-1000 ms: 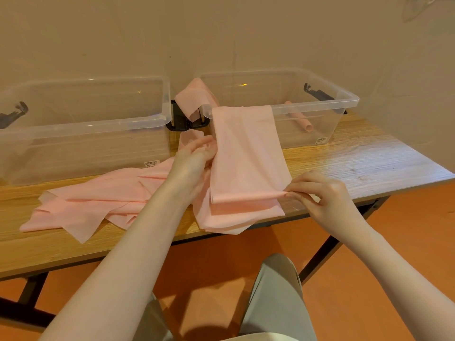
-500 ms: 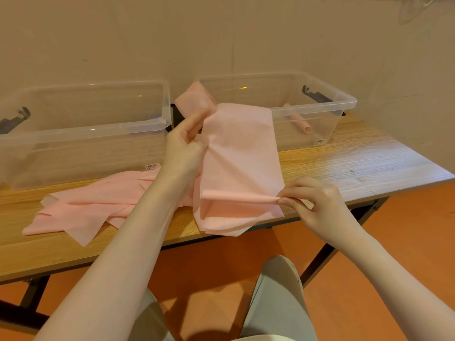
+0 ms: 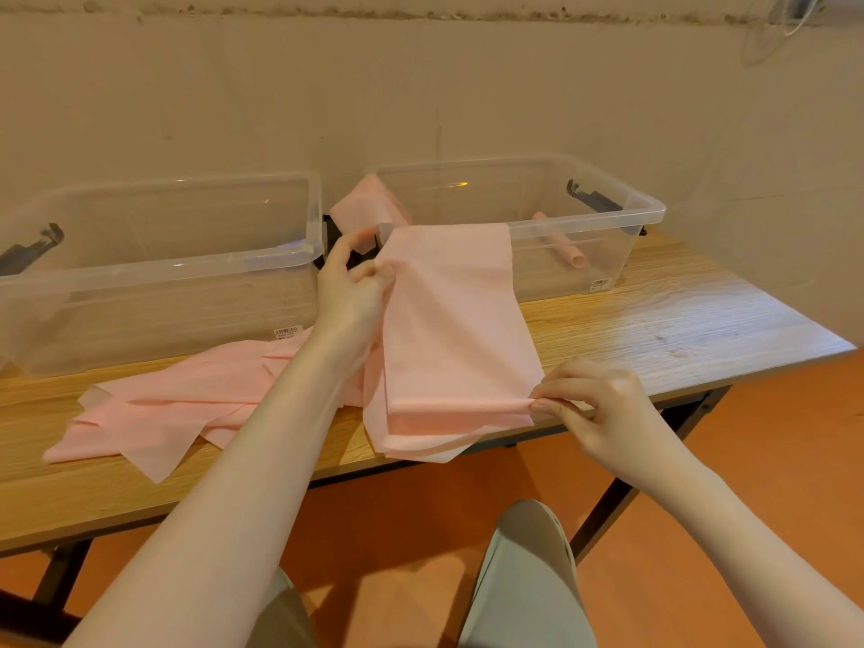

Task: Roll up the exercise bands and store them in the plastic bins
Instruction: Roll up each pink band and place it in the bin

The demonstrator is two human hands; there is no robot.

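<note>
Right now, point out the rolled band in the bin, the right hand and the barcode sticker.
rolled band (image 3: 558, 243), head view, middle of the roll
right hand (image 3: 603, 409), head view, back of hand
barcode sticker (image 3: 287, 332), head view, label centre

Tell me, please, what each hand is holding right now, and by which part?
Both hold the pink exercise band: the right hand pinches its folded near edge, the left hand grips its left side.

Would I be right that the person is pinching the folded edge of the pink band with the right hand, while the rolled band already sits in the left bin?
Not quite: the head view shows the rolled band lying in the right bin, not the left bin. The rest holds: the right hand pinches the folded edge of the pink band.
</note>
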